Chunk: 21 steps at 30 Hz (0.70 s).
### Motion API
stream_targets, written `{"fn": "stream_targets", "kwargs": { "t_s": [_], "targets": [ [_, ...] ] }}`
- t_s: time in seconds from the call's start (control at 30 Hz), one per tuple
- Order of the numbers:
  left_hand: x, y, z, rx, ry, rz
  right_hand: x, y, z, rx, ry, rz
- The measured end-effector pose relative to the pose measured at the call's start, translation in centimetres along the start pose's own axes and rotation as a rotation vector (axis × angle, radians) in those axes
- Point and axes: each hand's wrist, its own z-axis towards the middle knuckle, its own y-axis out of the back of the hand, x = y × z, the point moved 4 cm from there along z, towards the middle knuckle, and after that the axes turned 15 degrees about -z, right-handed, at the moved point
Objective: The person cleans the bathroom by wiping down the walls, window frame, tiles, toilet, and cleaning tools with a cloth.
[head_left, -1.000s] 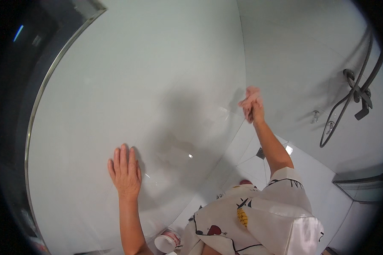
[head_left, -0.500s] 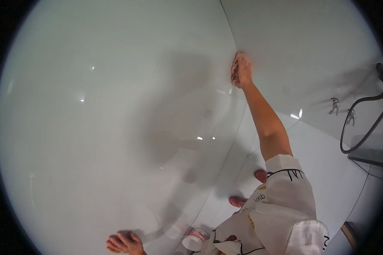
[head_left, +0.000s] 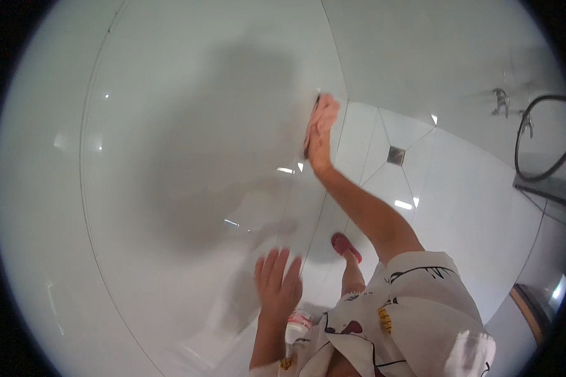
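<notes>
Bare and unclenched, the left hand (head_left: 279, 286) grasps nothing, its fingers fanned apart, while the right hand (head_left: 319, 146) has its fingers closed over a soft, crumpled pink cloth (head_left: 321, 113).

Farthest left, a glossy pale grey-white wall panel (head_left: 138, 264) carries a thin, dark curved line (head_left: 83, 188) and several bright reflections. Next comes a broad grey shadow (head_left: 226, 144) across that panel. Before its lower part is the left hand, fingers pointing up; whether they touch the surface cannot be told. Just beside that wrist, a small white tub with red markings (head_left: 300, 322) is partly hidden. Farther right and higher, the pink cloth lies between the right palm and the panel, near the corner seam. Below it, a dark red slipper (head_left: 339, 242) is worn on a foot on the white tiled floor (head_left: 465, 207). A square, dark metallic drain cover (head_left: 396, 156) is set into that floor, and a white short-sleeved shirt with printed figures (head_left: 421, 308) fills the lower right. At far right, a shiny metal wall fitting (head_left: 500, 100) sits near a looped dark hose (head_left: 517, 147).
</notes>
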Motion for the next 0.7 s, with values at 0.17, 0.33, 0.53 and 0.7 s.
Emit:
{"fn": "stream_targets", "kwargs": {
  "t_s": [0.17,0.33,0.53,0.7],
  "targets": [
    [1.0,-10.7,5.5,0.159,-0.051,-0.229,2.3,0.5,-14.5,0.049,-0.350,-0.012],
    [5.3,-19.7,3.2,0.621,-0.050,0.179,3.2,0.5,-22.8,0.144,-0.679,-0.142],
    [10.9,-18.7,4.4,0.663,0.079,0.201,5.2,0.6,-25.7,0.342,-0.893,-0.275],
    [11.7,-18.5,1.9,0.575,-0.149,0.270,5.1,6.3,-31.6,0.467,-0.781,-0.703]
  ]
}}
